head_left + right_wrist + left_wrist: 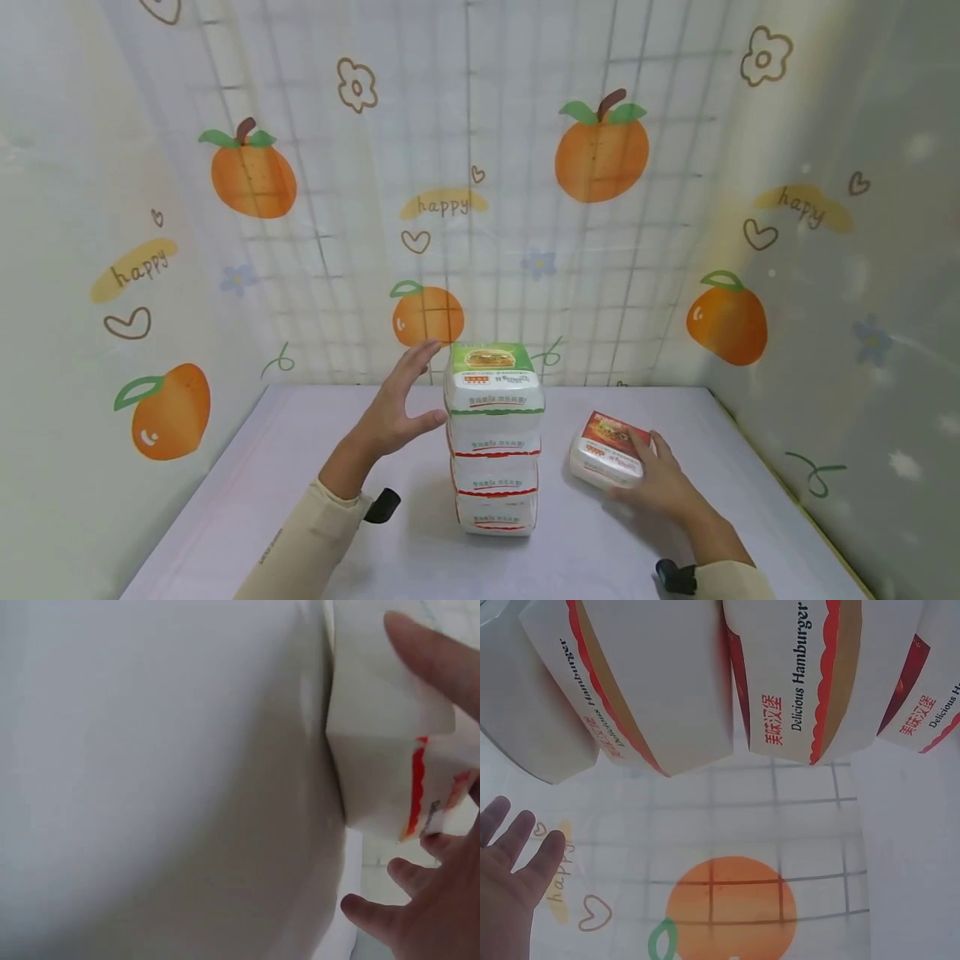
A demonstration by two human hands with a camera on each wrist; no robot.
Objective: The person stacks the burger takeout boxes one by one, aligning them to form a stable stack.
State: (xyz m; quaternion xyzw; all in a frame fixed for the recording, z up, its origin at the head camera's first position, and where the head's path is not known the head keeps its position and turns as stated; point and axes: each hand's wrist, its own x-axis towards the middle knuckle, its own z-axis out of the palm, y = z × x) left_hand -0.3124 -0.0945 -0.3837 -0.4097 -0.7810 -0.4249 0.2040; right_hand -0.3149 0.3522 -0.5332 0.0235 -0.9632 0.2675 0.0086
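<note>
Several white paper hamburger boxes stand in an upright stack (495, 475). The top hamburger box (493, 400) has a green lid picture; the lower ones carry red wavy edging, also on a printed box (787, 682) in the left wrist view. My left hand (397, 408) is raised left of the stack's top, fingers straight and spread, thumb tip close to the top box, holding nothing. To the right, a red-topped hamburger box (603, 450) lies turned at an angle. My right hand (663, 483) grips its right end, thumb on the near side and fingers across the far side.
The pale table (405, 550) runs back to a translucent curtain (510, 233) printed with oranges, which also closes in both sides. A gap of bare table separates the stack from the single box. Dark bands (382, 506) sit at both wrists.
</note>
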